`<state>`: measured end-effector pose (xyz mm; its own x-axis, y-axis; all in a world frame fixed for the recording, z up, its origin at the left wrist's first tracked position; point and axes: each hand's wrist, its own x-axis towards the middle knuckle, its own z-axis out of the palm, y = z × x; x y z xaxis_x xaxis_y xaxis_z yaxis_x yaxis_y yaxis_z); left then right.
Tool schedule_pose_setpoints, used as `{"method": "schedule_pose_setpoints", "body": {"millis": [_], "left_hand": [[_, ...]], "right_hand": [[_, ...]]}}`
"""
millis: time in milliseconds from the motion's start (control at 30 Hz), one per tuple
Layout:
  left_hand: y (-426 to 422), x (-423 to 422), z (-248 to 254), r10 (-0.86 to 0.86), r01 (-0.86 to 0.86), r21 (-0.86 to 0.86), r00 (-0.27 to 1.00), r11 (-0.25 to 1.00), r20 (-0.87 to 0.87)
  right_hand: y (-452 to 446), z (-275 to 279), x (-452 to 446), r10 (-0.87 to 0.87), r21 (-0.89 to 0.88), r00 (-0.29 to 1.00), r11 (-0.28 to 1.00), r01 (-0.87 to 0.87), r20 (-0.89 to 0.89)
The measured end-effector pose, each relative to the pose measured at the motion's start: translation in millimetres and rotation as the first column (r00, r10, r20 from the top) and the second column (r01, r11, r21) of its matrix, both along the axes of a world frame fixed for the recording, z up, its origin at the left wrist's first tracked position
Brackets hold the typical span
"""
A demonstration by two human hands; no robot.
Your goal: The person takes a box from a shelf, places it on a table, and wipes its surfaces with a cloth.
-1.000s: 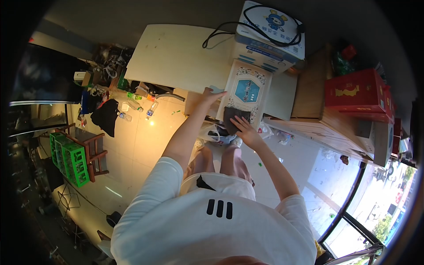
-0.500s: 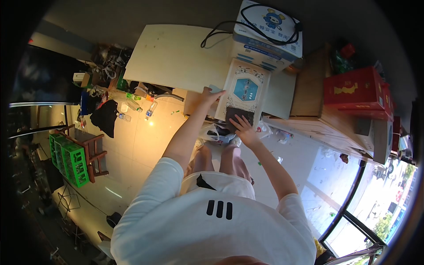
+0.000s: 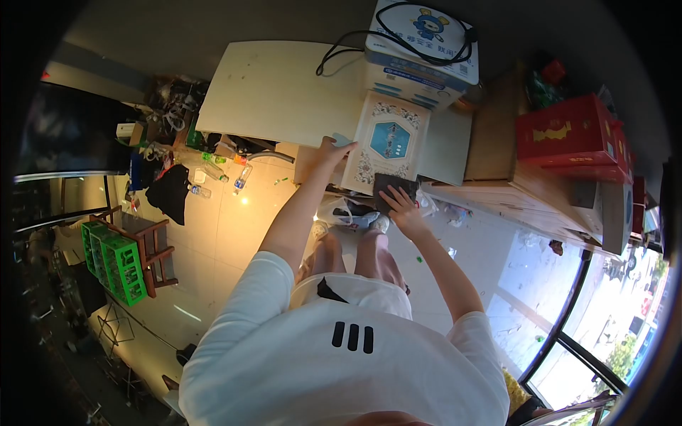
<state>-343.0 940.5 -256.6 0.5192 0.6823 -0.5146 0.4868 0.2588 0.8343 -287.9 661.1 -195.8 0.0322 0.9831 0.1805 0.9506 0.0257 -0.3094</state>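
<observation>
View: head
Left hand (image 3: 335, 150): thumb and fingers parted, at the left edge of the flat patterned box (image 3: 380, 162)
Right hand (image 3: 403, 207): fingers spread over the dark cloth (image 3: 384, 186), palm hidden
Dark cloth: under the right hand, at the box's near right corner
Flat patterned box: on the surface (image 3: 284, 92), right end, blue label upward
Carton (image 3: 406, 77): white and blue, just beyond the box; black cable (image 3: 383, 30) looped on top
Right: red box (image 3: 565, 131) on wooden cabinet (image 3: 490, 135)
Left: green crate (image 3: 114, 263), well apart
</observation>
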Motion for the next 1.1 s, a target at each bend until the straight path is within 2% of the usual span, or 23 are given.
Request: {"method": "schedule_pose_setpoints", "body": {"millis": [100, 167, 200, 300, 333, 367, 500, 533, 633, 767, 800, 833, 900, 1000, 1033, 1100], "left_hand": [[-2.5, 0.8, 0.4, -0.011, 0.012, 0.054, 0.999, 0.998, -0.032], [-3.8, 1.3, 9.2, -0.012, 0.016, 0.076, 0.998, 0.997, -0.060], [-2.8, 0.8, 7.8, -0.015, 0.020, 0.078, 0.998, 0.997, -0.062], [-0.2, 1.1, 3.5, -0.022, 0.025, 0.067, 0.999, 0.997, -0.042], [0.2, 1.7, 6.2, -0.026, 0.028, 0.040, 0.999, 0.999, -0.034], [-0.4, 1.3, 8.5, -0.030, 0.031, 0.010, 0.999, 0.999, -0.027], [0.4, 1.7, -6.1, 0.013, -0.013, 0.001, 1.000, 1.000, 0.020], [0.4, 1.6, -8.4, 0.013, -0.013, 0.006, 1.000, 1.000, 0.006], [-0.2, 2.3, 2.2, -0.003, 0.003, 0.010, 1.000, 1.000, -0.023], [1.8, 2.0, 2.9, -0.017, 0.017, -0.020, 1.000, 1.000, -0.013], [2.2, 2.2, 7.7, -0.013, 0.012, -0.020, 1.000, 1.000, -0.013], [0.5, 1.7, 14.9, -0.017, 0.016, -0.022, 0.999, 1.000, -0.034], [-4.2, -1.3, 18.6, -0.025, 0.023, -0.028, 0.998, 0.999, -0.063], [-4.3, 1.7, 9.4, 0.012, -0.013, -0.036, 1.000, 0.999, -0.014], [-4.7, 1.8, 7.6, 0.017, -0.017, -0.012, 1.000, 1.000, -0.014], [-3.7, 0.6, 5.7, 0.018, -0.018, 0.014, 1.000, 1.000, -0.018]], "right_hand": [[40.3, 0.5, -22.7, 0.011, -0.052, 1.000, 0.999, -0.010, 0.015], [53.7, -1.9, -32.0, -0.015, -0.002, 0.999, 1.000, 0.015, 0.042], [50.4, 2.1, -31.7, -0.025, -0.048, 1.000, 0.999, 0.026, 0.019], [12.4, -13.0, -14.3, -0.056, 0.036, 0.998, 0.998, 0.056, -0.025], [-2.8, -5.8, -4.5, -0.043, -0.033, 0.999, 0.999, 0.043, 0.000], [-9.6, -4.9, 0.2, -0.036, 0.001, 0.999, 0.999, 0.036, 0.003], [16.2, -8.2, -13.5, -0.039, 0.018, 0.999, 0.999, 0.039, 0.000], [29.9, 1.4, -18.0, -0.008, -0.094, 1.000, 0.995, 0.009, 0.012], [56.7, -1.5, -35.7, -0.033, 0.039, 0.998, 0.999, 0.035, -0.048], [15.9, -9.8, -15.3, -0.029, -0.023, 0.999, 0.999, 0.028, -0.020], [1.9, -13.8, -6.3, -0.036, 0.049, 0.999, 0.998, 0.037, -0.028], [-5.7, -0.2, 2.0, -0.018, -0.046, 0.999, 0.999, 0.016, -0.029], [1.4, -3.4, 2.5, -0.003, -0.009, 1.000, 1.000, 0.003, -0.008], [37.7, -5.2, -15.3, -0.058, -0.031, 0.998, 0.998, 0.058, 0.006], [51.0, -9.3, -21.3, -0.064, 0.021, 0.998, 0.998, 0.064, 0.009], [58.0, -10.6, -26.3, -0.081, 0.002, 0.997, 0.997, 0.081, 0.010]]}}
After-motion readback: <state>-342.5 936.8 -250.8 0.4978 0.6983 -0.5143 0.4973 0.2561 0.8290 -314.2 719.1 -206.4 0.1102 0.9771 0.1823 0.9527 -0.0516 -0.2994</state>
